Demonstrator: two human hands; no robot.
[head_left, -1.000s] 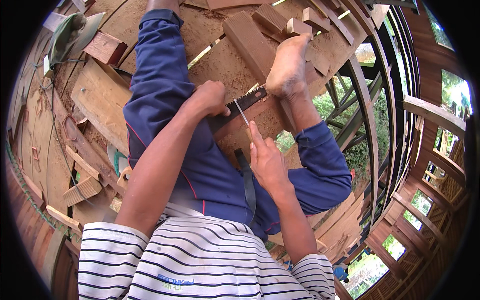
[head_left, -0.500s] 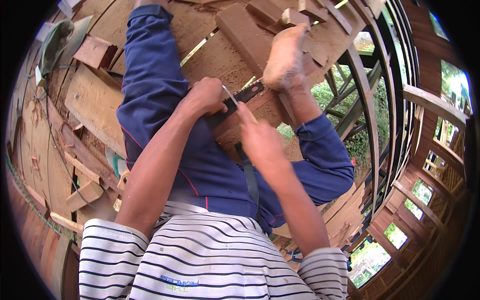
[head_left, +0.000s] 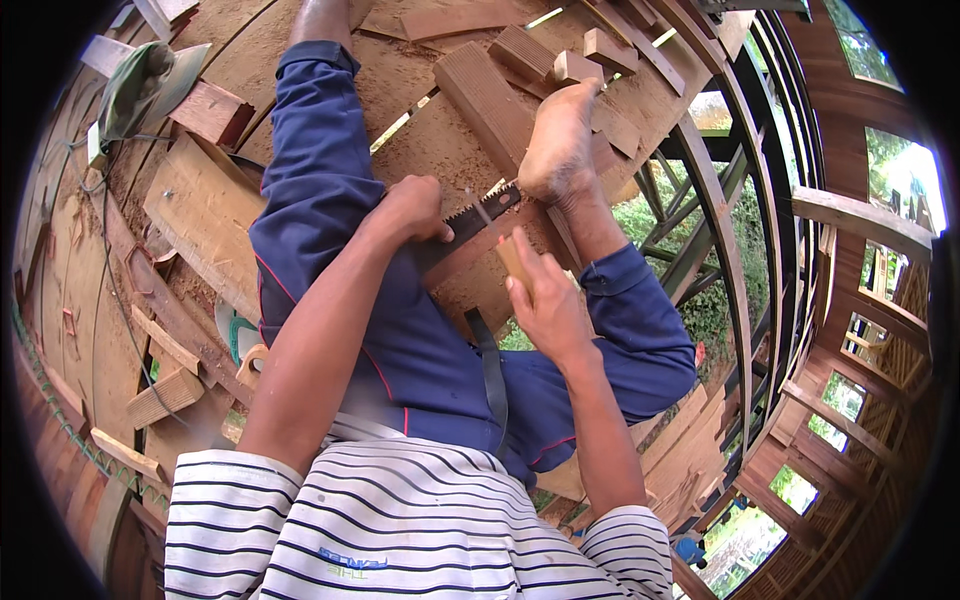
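A dark saw blade lies slantwise between my legs, toothed edge facing away from me, along a reddish wooden beam. My left hand is closed on its left part, thumb on the blade's face. Its far end, with a hole, reaches the bare sole of my right foot. My right hand grips the light wooden handle of a file. The file's thin metal part is smeared by motion and crosses the blade near the teeth.
Cut wooden blocks and a thick plank lie beyond my foot. Sawdust covers the boards. At left are a green cap, a cable and a broad board. Dark metal framing and an open drop with greenery flank the right side.
My right hand has moved right and slightly toward me, drawing the file along with it. The left hand still holds the saw blade in place. The whole view has shifted slightly.
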